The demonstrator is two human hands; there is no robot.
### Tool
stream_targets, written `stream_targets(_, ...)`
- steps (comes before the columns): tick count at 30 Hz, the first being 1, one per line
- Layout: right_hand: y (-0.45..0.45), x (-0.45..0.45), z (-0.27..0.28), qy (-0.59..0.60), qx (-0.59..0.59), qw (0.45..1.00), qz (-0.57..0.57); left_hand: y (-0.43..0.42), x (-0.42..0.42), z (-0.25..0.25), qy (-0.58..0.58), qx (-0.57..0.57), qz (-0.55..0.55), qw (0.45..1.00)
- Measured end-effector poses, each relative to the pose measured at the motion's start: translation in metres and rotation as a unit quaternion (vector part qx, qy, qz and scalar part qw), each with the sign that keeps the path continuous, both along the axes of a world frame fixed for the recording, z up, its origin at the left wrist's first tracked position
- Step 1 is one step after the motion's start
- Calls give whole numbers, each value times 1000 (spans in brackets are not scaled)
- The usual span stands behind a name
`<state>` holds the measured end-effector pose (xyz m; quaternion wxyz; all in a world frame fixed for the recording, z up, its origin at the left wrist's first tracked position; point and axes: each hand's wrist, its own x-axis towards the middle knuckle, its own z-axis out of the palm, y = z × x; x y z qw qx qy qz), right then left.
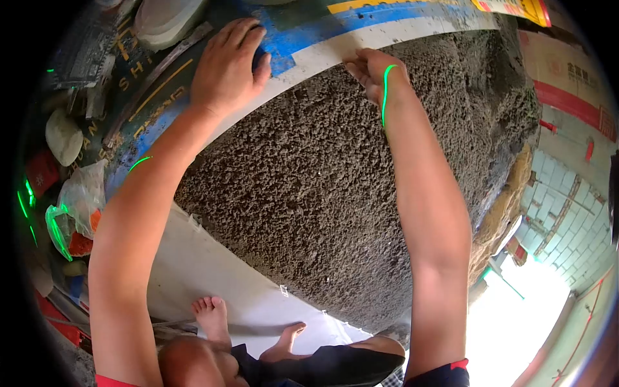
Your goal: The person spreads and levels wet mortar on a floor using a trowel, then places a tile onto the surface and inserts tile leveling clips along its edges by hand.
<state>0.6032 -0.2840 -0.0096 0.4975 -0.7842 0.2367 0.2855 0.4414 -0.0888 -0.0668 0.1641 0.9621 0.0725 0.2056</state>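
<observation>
My left hand [230,68] rests palm down near the edge of a pale strip, its fingers bent over the blue-marked dark board [277,48]; nothing shows in its grip. To the right, my right hand [378,72] is at the inner edge of the white strip [322,57], above the rough grey mortar bed [309,168]. Its fingers are curled, and whatever they may hold is hidden. A green laser line crosses my right wrist and my left forearm.
White tiles [251,290] lie under my bare feet. Stone-like discs [169,22] and a plastic bag [82,200] are at the left. A printed carton [561,77] and a block wall [561,200] are at the right.
</observation>
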Motion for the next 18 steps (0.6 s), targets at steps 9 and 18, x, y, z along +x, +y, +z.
stream_targets(9, -23, 12, 16, 13, -43, 998, 52, 3, 0, -4, -17, 8, -16, 1000)
stream_targets(18, -10, -3, 5, 5, 70, 997, 38, 4, 2, -8, -37, 25, -8, 999)
